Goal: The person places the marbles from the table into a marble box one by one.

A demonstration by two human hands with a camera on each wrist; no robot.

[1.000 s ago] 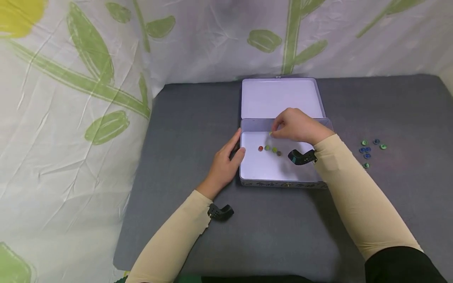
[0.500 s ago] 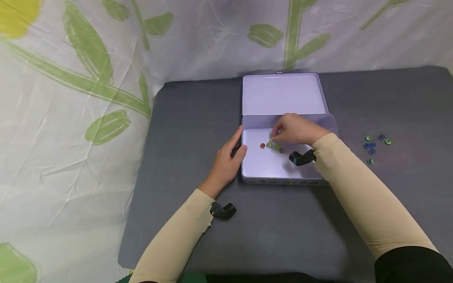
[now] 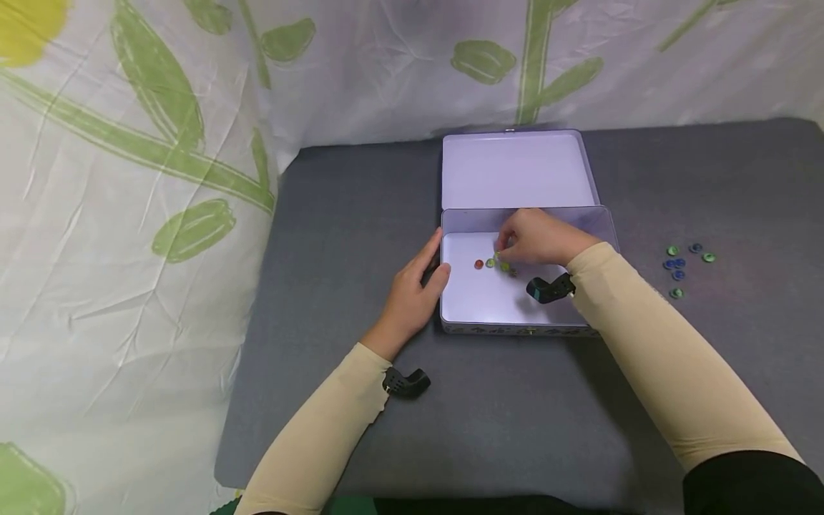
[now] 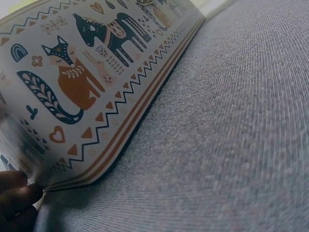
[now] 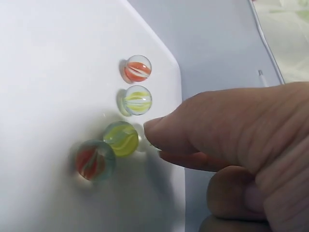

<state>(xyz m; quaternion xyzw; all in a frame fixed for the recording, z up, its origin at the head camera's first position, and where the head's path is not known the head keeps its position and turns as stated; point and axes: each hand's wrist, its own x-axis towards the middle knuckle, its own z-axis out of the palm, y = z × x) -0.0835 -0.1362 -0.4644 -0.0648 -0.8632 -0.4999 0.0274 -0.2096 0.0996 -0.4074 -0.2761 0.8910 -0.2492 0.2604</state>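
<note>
An open tin box [image 3: 450, 325] lies on a grey mat, its lid [image 3: 515, 172] flat behind it. Several glass marbles sit in a row inside: a red one [image 3: 478, 265] and a green one [image 3: 490, 263]. Up close they are orange [image 5: 137, 68], yellow-striped [image 5: 138, 99], yellow [image 5: 120, 138] and red-green [image 5: 94, 160]. My right hand [image 3: 501, 250] hovers low over the row, fingers [image 5: 193, 125] curled, pinching a small, mostly hidden marble beside the yellow one. My left hand [image 3: 434, 268] holds the box's left wall [image 4: 87, 77], with its fingertips [image 4: 17, 198] at the corner.
A small cluster of blue and green discs [image 3: 679, 266] lies on the mat [image 3: 515, 415] to the right of the box. A leaf-printed cloth [image 3: 129, 179] hangs along the left and back. The mat's front edge is near my elbows.
My right hand has come down from above the box toward the marble row, with the small marble at its fingertips. The left hand has stayed on the box wall.
</note>
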